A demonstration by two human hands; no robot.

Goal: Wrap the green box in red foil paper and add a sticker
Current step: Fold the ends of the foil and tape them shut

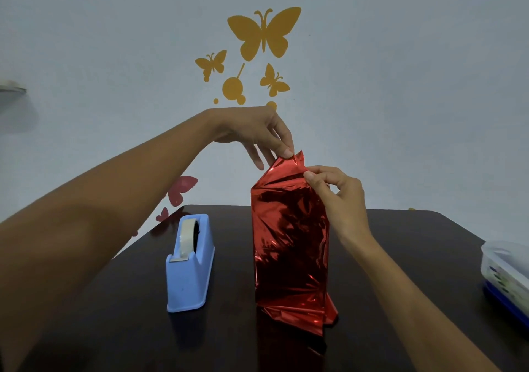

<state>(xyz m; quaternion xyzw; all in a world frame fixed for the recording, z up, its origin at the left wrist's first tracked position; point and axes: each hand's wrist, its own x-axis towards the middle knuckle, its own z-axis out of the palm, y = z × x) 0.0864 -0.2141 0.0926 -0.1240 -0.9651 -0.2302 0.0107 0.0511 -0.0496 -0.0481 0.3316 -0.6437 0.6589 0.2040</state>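
Red foil [289,242] stood upright on the table [400,242] beside the dispenser [189,265], hiding the box, its top pinched by the left hand [257,131] and the right hand [335,188], where a hard tug could have torn it or tipped it over.

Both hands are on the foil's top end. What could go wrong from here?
1. The foil parcel stands tall on end on crumpled flaps; a tug by the left hand or right hand could tip it.
2. Both hands pinch the top; reaching for the tape dispenser frees one, so the fold may spring open.
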